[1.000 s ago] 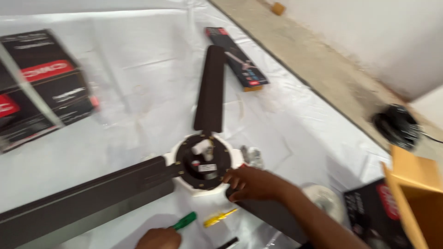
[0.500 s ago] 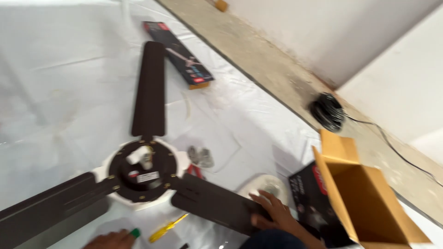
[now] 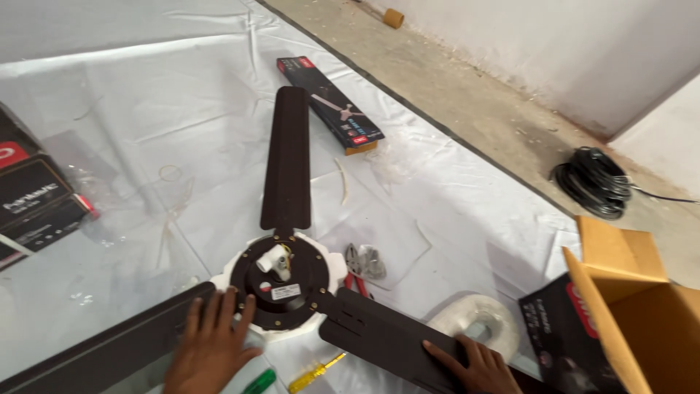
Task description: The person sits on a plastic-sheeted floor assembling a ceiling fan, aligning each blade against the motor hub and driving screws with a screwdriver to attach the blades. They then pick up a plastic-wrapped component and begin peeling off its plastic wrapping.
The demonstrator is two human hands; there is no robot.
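1. Covering most of the floor, a white plastic sheet (image 3: 146,109) lies wrinkled under everything, with bare concrete floor (image 3: 467,95) beyond its far edge.
2. Spread across the sheet is a dark brown ceiling fan (image 3: 284,288), lying with its round motor housing facing up on a white foam piece; three blades radiate from it.
3. One blade (image 3: 286,160) points away from the person, a second blade (image 3: 95,357) runs to the lower left, and a third blade (image 3: 386,339) runs to the lower right.
4. An open cardboard box (image 3: 634,306) stands at the right edge, with a black printed carton (image 3: 561,328) just beside it.
5. More black cartons (image 3: 33,197) sit at the left edge, and a long flat black box (image 3: 328,106) lies near the far blade's tip.
6. A coil of black cable (image 3: 592,182) rests on the concrete.
7. The left hand (image 3: 211,346) lies flat, fingers spread, on the lower-left blade where it meets the motor housing.
8. The right hand (image 3: 477,361) presses open-palmed on the lower-right blade, gripping nothing.
9. A white foam ring (image 3: 474,317) lies just beyond the right hand.
10. Small metal parts (image 3: 364,261), possibly in a clear bag, lie beside the housing.
11. A yellow-handled screwdriver (image 3: 317,372) and a green-handled one (image 3: 259,381) lie between the hands.
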